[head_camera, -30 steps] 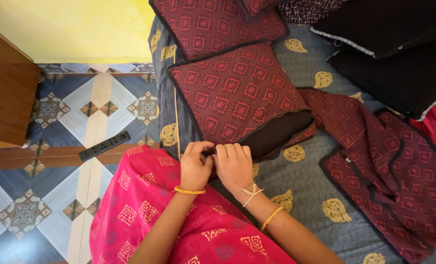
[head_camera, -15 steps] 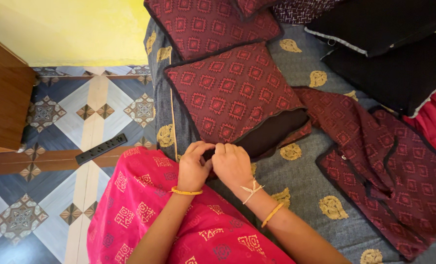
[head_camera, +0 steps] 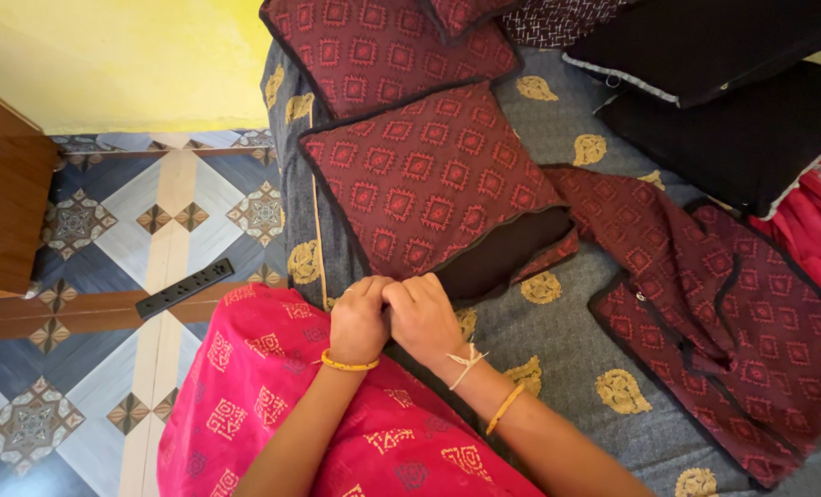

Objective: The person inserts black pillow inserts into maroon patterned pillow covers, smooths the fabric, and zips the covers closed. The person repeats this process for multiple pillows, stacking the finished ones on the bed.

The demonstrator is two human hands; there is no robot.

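Maroon cushion [head_camera: 429,179] just beyond hands | left hand [head_camera: 357,322], right hand [head_camera: 424,317] together, pinching its near corner

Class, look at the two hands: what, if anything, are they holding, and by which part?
Both hands, left and right, pinch the near corner of the maroon cushion cover, at the end of its open side; the exact grip is hidden.
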